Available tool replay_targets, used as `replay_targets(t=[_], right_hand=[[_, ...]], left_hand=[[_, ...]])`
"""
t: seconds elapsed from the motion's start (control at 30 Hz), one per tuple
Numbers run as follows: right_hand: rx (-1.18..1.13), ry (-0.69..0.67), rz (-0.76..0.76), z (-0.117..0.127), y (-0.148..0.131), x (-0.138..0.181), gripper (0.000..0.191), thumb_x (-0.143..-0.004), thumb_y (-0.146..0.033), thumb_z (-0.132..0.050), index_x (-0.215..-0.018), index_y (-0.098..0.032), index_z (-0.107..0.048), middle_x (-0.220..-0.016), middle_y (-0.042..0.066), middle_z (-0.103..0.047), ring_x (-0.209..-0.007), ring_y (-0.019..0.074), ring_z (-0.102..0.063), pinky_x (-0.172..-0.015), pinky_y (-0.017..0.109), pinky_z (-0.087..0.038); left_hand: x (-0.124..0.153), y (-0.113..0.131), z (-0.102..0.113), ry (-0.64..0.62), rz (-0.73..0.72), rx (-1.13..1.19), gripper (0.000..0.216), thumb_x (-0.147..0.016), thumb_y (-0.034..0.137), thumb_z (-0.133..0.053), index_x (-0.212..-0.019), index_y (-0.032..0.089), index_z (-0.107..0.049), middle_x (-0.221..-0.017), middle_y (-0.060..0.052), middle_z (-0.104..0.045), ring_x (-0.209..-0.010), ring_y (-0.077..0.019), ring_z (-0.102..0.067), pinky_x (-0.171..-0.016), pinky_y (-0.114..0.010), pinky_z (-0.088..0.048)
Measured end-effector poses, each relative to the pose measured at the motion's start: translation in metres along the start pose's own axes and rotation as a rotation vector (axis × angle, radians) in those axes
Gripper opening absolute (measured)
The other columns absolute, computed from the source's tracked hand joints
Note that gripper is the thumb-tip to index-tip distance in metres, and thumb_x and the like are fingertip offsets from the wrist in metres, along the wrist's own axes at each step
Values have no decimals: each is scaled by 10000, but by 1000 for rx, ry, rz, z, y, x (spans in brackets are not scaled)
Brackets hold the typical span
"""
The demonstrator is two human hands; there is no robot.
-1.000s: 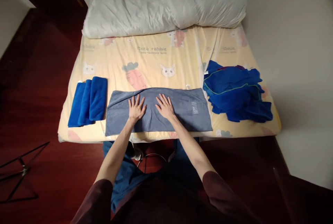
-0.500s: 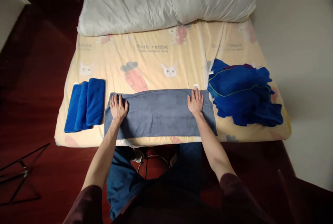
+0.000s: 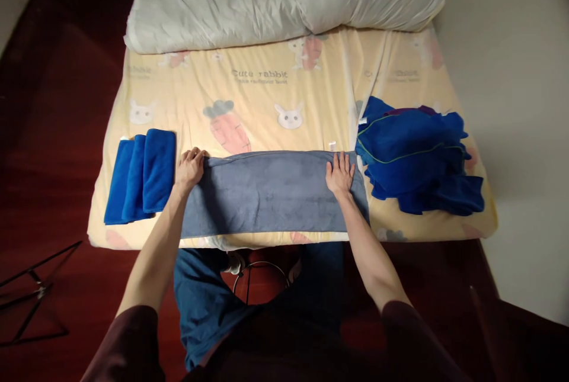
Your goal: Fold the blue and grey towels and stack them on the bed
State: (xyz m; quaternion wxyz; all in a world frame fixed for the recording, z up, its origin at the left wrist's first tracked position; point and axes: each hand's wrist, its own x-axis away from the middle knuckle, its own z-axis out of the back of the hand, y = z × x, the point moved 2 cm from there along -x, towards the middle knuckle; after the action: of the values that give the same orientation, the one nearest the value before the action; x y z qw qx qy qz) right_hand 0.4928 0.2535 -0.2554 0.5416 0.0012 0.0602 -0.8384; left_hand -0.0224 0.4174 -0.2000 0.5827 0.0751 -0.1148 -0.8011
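A grey towel [image 3: 271, 192], folded into a long strip, lies across the near side of the bed. At its far left corner is my left hand [image 3: 191, 167], fingers bent down and closed on the edge; the fingertips are partly hidden. My right hand [image 3: 340, 175] rests flat near the far right corner, fingers stretched out over the cloth. To the left, folded blue towels [image 3: 159, 172] overlap in a row. A loose heap of blue cloths [image 3: 413, 160], with a bit of purple showing, lies just right of the grey towel.
The bed has a yellow sheet [image 3: 262, 124] printed with rabbits and carrots. A bulky grey-white quilt [image 3: 284, 3] lies across its far side. A wall [image 3: 524, 133] rises on the right. Black stand legs [image 3: 38, 287] are on the dark red floor at left.
My left hand has moved from lying flat on the towel to its far left corner, with the fingers now bent. My right hand has shifted slightly right, still flat.
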Motion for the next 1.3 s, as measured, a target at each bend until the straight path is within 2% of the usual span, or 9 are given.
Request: replay_targets(t=[0.13,0.23,0.47,0.6,0.77,0.87,1.03,1.2,1.3], right_hand=[[-2,-10,26,2,3,-2,629,-1086,-407,-223,-1618,-113,-386,-1698,161,-310,-1588,311,-235,-1266,607,-209],[4,5,16,2,1,0,629,-1087,-402,-223,-1624,-110,-371,-1704,160,-297,-1594,307,-215,-1272,607,-191],[-4,20,3,6,-5,2,624,-1088,-400,-215,-1622,-122,-378,-1703,148,-305,-1591,303,-221,-1276,607,-170],[26,2,2,6,-6,2,620,-1086,-384,-221,-1628,-120,-363,-1715,144,-276,-1594,303,-200,-1273,594,-168],[33,10,22,5,-3,0,601,-1076,-366,-251,-1615,-137,-387,-1682,165,-336,-1552,328,-251,-1235,608,-214],[-25,46,51,11,2,-12,555,-1073,-391,-296,-1534,-175,-517,-1571,176,-472,-1427,346,-377,-1176,577,-292],[-156,38,59,21,15,-46,387,-1031,-395,-445,-1211,-202,-727,-1254,156,-616,-1196,326,-463,-1033,480,-393],[-226,35,96,7,27,-76,231,-978,-326,-538,-978,-182,-718,-1125,146,-609,-1161,323,-457,-1008,477,-402],[-199,63,10,0,25,-85,245,-985,-331,-516,-968,-167,-698,-1121,167,-598,-1177,341,-441,-1022,514,-394]], left_hand=[[-28,-25,14,-145,-137,-62,278,-974,323,-505,-1039,195,-742,-1096,-120,-721,-1207,-286,-584,-1122,-434,-439],[-39,-30,20,-146,-136,-159,312,-1023,328,-464,-976,146,-713,-975,-109,-709,-1155,-263,-593,-1110,-440,-428],[-51,-8,14,18,141,-209,380,-1063,238,-335,-1136,73,-670,-1169,-210,-662,-1200,-355,-581,-1012,-510,-496],[-27,13,-2,132,286,-81,427,-1058,253,-313,-1277,82,-638,-1281,-237,-640,-1232,-356,-588,-1051,-492,-484],[15,34,-20,155,143,0,534,-1035,273,-343,-1504,86,-518,-1628,-186,-419,-1549,-363,-290,-1275,-577,-221],[21,36,-22,91,116,1,605,-1035,343,-366,-1600,131,-418,-1715,-150,-269,-1600,-408,-123,-1265,-695,-78],[11,32,-19,52,146,-30,646,-1035,449,-405,-1633,207,-372,-1741,-124,-195,-1602,-445,-51,-1218,-769,-14],[9,29,-26,92,145,-18,645,-1035,458,-416,-1633,220,-376,-1744,-103,-198,-1609,-426,-41,-1246,-724,12],[8,28,-29,98,147,-4,645,-1030,460,-431,-1627,221,-390,-1747,-83,-192,-1614,-409,-39,-1268,-686,2]])
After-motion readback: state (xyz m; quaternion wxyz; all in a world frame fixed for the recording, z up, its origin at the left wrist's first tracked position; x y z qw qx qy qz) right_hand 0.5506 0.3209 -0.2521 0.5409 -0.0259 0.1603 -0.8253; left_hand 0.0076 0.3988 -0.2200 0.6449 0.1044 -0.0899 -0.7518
